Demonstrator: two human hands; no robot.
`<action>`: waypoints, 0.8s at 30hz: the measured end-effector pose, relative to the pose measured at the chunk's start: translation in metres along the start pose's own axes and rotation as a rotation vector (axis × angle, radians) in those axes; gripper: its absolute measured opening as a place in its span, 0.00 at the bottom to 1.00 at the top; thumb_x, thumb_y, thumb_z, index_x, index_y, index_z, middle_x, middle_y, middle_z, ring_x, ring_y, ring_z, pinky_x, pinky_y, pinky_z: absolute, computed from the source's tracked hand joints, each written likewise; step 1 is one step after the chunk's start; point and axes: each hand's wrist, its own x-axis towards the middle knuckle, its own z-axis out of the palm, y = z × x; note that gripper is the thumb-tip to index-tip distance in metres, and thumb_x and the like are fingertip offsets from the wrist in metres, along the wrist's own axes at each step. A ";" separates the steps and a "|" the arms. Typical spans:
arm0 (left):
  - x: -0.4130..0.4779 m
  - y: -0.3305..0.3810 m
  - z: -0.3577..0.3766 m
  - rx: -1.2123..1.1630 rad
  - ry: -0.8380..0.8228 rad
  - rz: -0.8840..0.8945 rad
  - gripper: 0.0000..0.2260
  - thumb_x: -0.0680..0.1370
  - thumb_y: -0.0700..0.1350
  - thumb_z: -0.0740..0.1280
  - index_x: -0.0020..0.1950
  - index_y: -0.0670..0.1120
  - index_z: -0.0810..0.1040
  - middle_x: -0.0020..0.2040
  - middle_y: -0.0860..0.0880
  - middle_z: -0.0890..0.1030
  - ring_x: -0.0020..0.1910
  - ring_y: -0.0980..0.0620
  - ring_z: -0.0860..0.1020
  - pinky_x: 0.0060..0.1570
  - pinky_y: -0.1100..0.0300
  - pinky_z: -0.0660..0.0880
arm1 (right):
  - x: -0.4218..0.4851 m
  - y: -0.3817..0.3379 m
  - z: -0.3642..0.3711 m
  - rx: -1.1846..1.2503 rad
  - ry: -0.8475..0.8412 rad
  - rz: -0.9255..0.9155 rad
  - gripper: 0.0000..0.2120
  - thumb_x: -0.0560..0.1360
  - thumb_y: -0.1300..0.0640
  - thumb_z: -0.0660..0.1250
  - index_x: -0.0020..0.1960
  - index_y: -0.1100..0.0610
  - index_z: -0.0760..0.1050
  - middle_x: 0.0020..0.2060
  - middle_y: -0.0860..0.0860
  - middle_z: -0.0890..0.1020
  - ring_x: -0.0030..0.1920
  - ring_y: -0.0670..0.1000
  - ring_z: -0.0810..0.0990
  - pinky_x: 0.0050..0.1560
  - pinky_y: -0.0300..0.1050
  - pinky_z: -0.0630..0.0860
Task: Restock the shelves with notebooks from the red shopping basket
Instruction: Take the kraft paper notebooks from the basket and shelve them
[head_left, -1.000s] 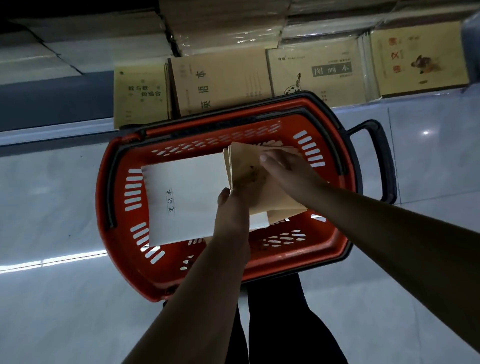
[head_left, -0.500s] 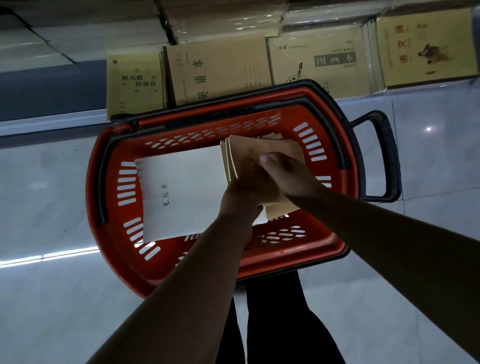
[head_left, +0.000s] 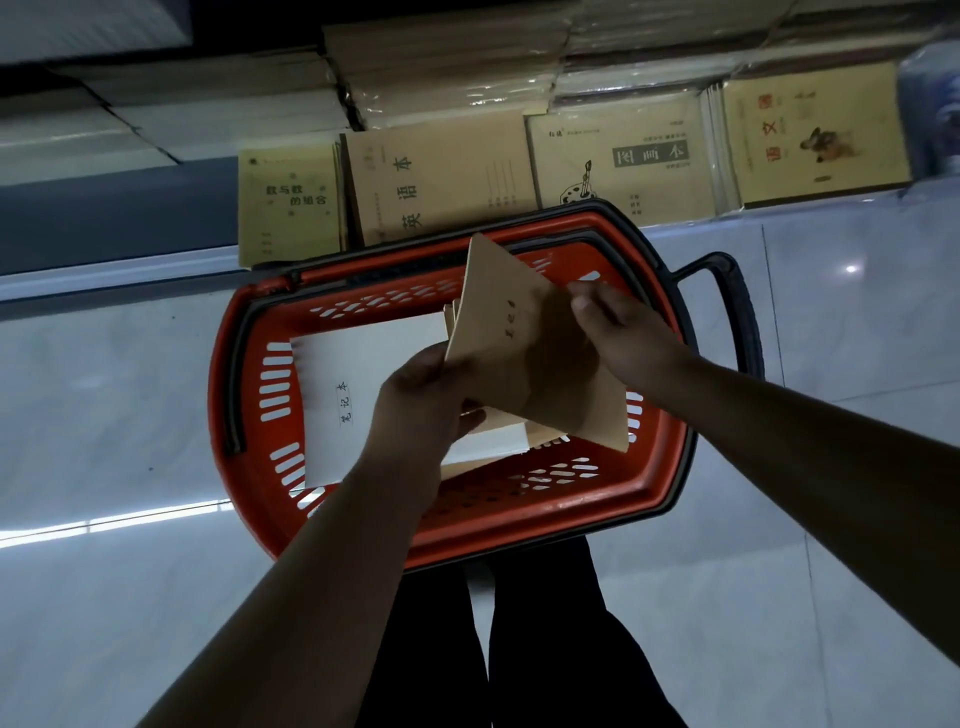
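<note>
The pale tiled floor is filling the left, right and lower parts of the frame, with bright light reflections lying on it at lower left and at right. The shelf is running across the top of the frame, and four tan notebook stacks are standing on it face-out in a row: a yellowish stack at upper centre-left, a tan stack just beside it, a drawing-book stack further right, and a stack with a small animal picture at upper right. Wrapped paper bundles are lying above them. The red shopping basket is sitting on the floor at the centre of the frame, just below the shelf, with its black handle projecting to the right. A white notebook is lying flat inside the basket at its left half. A brown notebook is being held tilted above the basket's right half, with further brown notebooks lying beneath it. The left hand is gripping the brown notebook's lower left edge with its fingers curled round it. The right hand is pinching the notebook's upper right edge, fingers narrow. Dark trouser legs are showing at bottom centre.
</note>
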 end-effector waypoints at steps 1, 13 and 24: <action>-0.001 0.004 -0.003 -0.017 0.003 0.011 0.10 0.79 0.37 0.64 0.51 0.51 0.80 0.49 0.45 0.84 0.49 0.48 0.83 0.52 0.56 0.80 | -0.002 -0.002 -0.004 -0.013 0.011 -0.014 0.20 0.84 0.48 0.51 0.74 0.52 0.64 0.66 0.54 0.73 0.66 0.53 0.71 0.59 0.44 0.66; -0.014 0.055 -0.028 -0.416 0.021 0.096 0.07 0.83 0.43 0.60 0.56 0.47 0.78 0.59 0.46 0.82 0.60 0.48 0.80 0.58 0.51 0.78 | -0.040 -0.053 -0.025 0.014 0.099 -0.056 0.09 0.81 0.57 0.60 0.59 0.52 0.75 0.53 0.45 0.76 0.57 0.45 0.72 0.52 0.37 0.66; -0.048 0.068 -0.033 -0.220 0.100 0.309 0.27 0.76 0.29 0.61 0.70 0.52 0.72 0.54 0.56 0.84 0.56 0.55 0.81 0.57 0.52 0.78 | -0.077 -0.109 -0.022 0.251 0.304 -0.058 0.13 0.81 0.60 0.61 0.50 0.40 0.72 0.42 0.30 0.73 0.42 0.25 0.73 0.40 0.17 0.65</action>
